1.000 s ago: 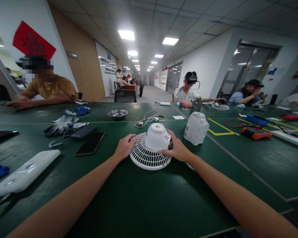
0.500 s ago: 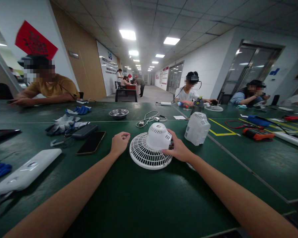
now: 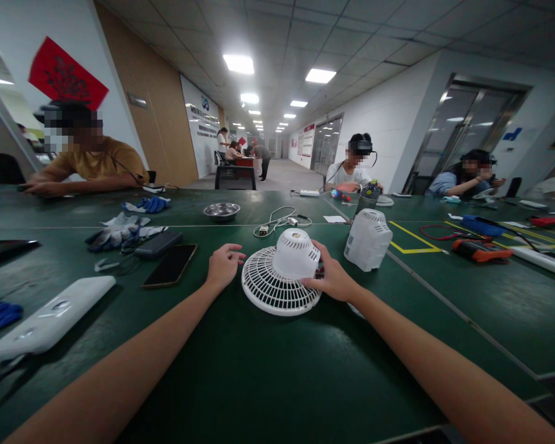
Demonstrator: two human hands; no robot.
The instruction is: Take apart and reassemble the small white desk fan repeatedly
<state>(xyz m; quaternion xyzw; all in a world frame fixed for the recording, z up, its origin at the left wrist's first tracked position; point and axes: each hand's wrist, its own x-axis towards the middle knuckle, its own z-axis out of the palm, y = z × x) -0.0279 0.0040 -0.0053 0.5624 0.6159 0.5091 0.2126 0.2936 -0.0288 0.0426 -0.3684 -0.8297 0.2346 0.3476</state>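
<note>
The right hand (image 3: 333, 279) is gripping the white fan head (image 3: 284, 274) lying grille-down between both hands on the green table (image 3: 268, 382), while the left hand (image 3: 222, 266) is hovering loosely open just beside its rim, so the step looks like steadying it, and the next move likely needs a firm two-handed hold.

At frame centre the fan grille (image 3: 280, 280) lies on the bench (image 3: 277, 370); a fan housing (image 3: 367, 239) stands right, a phone (image 3: 170, 266) left, a bowl (image 3: 221, 211) above.
</note>
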